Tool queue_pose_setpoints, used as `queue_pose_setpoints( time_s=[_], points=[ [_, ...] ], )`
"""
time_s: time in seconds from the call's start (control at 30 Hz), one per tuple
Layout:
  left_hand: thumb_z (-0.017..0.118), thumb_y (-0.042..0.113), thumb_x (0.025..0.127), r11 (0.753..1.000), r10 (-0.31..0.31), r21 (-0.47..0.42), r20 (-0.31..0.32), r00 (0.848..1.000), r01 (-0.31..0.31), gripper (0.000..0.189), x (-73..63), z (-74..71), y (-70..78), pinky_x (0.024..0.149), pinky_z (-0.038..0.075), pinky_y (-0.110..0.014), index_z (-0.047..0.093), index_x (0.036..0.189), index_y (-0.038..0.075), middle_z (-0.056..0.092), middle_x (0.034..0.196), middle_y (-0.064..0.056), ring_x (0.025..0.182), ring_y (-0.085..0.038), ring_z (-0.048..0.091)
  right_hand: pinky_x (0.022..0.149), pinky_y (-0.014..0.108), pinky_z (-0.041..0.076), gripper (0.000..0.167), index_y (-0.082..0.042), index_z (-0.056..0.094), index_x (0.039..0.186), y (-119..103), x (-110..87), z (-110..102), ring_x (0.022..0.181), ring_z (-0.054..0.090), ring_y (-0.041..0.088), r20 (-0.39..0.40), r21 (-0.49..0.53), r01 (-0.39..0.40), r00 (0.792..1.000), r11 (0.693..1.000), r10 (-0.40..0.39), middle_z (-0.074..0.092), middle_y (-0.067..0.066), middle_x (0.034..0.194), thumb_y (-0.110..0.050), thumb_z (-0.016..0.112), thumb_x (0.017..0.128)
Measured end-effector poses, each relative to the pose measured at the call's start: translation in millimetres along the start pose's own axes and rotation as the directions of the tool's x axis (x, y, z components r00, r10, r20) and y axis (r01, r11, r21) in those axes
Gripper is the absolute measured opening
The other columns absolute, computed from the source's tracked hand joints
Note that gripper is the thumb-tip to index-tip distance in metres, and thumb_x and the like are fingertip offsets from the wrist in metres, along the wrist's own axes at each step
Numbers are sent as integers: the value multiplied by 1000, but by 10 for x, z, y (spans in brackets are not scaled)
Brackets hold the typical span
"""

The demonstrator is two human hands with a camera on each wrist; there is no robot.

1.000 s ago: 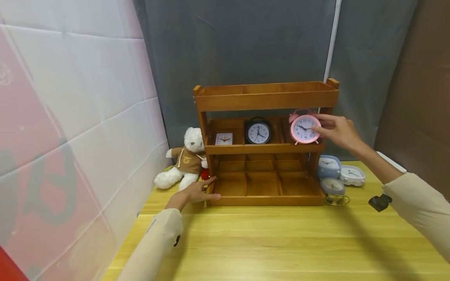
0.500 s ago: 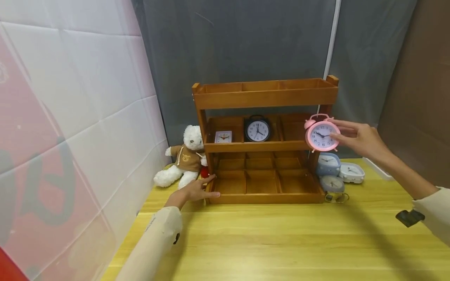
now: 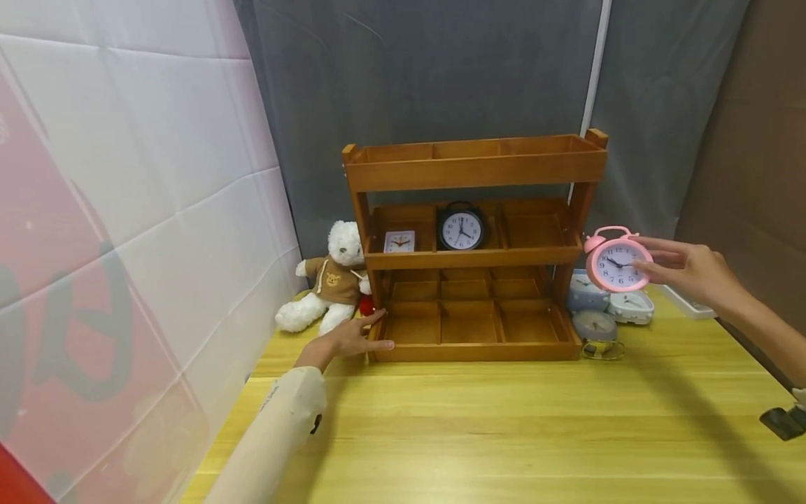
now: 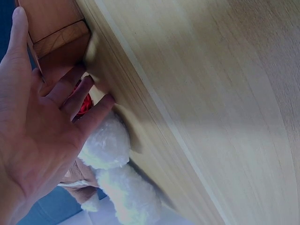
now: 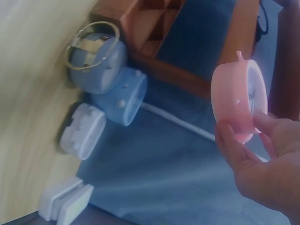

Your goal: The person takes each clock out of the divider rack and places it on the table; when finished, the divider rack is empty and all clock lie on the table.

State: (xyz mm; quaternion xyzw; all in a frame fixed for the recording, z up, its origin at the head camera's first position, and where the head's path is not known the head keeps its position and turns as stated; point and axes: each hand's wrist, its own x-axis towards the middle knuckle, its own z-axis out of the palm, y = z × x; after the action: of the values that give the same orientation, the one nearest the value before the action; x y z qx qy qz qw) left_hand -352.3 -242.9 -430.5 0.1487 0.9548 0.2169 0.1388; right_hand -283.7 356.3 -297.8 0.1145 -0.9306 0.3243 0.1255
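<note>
A pink twin-bell alarm clock (image 3: 620,265) is in the air right of the wooden shelf (image 3: 475,353), its dial facing the head camera. My right hand (image 3: 705,276) pinches it by its right side, the thumb over the front and fingers behind, as the right wrist view also shows around the clock (image 5: 232,96). My left hand (image 3: 345,339) rests against the shelf's lower left corner, thumb along the front and fingers extended at the side. A black alarm clock (image 3: 462,229) stands in the middle tier's centre compartment. Left of it sits a small white square clock (image 3: 399,242).
A white teddy bear (image 3: 336,283) in a brown hoodie sits left of the shelf. Blue (image 3: 588,290), white (image 3: 631,306) and grey (image 3: 595,329) clocks crowd its right side on the wooden table (image 3: 478,427). Farther right lies a white flat box (image 3: 686,301).
My right hand has drawn the pink alarm clock out from the middle tier's right compartment, moving it right and down, past the shelf's side. My left hand has stayed at the corner.
</note>
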Motion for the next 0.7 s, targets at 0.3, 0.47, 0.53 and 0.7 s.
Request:
queue_pose_setpoints(
  time_s=[0.3,0.47,0.53,0.7],
  points=[
    [67,73,88,1000,-3,-1,1,1000,3,102,4,3,-4,114,39,-58,24,167,25,44,157,-25,139,-41,51,61,19,53,66,6,49,150,278,-163,29,78,62,-10,2,-3,-57,998,998,57,62,40,124,-28,73,100],
    [68,72,89,1000,-1,-2,-4,1000,1,101,-4,-2,5,113,40,-58,25,167,24,44,158,-25,138,-41,52,58,23,52,63,6,50,149,433,-252,45,74,63,-6,8,-30,-55,998,998,55,65,39,119,-25,74,99],
    [68,71,89,1000,-2,-5,-5,1000,2,101,-7,-4,5,114,40,-58,25,167,24,43,158,-25,138,-41,52,59,23,53,64,7,50,148,496,-279,65,74,65,-4,17,-36,-70,997,997,70,65,39,118,-26,74,99],
    [67,71,89,1000,1,-9,-3,1000,-2,101,-3,-1,3,114,39,-59,24,167,24,42,159,-25,140,-42,50,62,22,57,68,13,45,148,657,-345,131,76,68,-2,60,4,-117,991,993,117,63,41,122,-27,73,100]
  ],
)
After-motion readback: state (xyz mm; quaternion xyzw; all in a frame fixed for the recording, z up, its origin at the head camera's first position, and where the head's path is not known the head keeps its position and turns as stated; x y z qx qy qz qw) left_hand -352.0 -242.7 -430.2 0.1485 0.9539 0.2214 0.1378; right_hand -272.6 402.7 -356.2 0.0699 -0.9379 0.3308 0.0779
